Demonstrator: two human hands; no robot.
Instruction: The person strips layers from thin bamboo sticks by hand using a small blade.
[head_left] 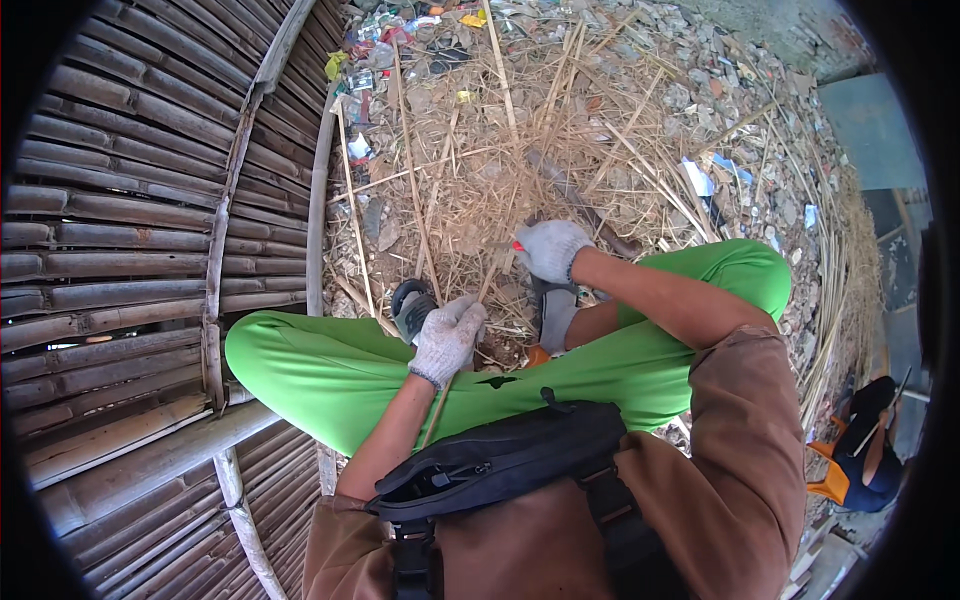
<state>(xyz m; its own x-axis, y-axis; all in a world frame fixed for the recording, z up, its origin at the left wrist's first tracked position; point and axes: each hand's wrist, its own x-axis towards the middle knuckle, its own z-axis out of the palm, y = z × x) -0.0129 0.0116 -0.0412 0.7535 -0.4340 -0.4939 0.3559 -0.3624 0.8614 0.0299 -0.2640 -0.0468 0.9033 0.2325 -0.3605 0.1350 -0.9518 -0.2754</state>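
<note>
My left hand, in a whitish knitted glove, is closed round a thin bamboo strip. The strip's lower end crosses my green trousers, and its upper end slants up past the glove toward the straw. Slightly above and to the right, my right hand, gloved too, is closed on a small knife. Only a red bit of the knife shows clearly by the fingers; its blade is blurred and hard to make out near the strip. Straw-like bamboo shavings lie on the ground below and beyond both hands.
A bamboo slat wall rises close on my left. Long bamboo strips lie ahead, more strips to the right. Litter is scattered at the far side. A dark and orange object is at the lower right.
</note>
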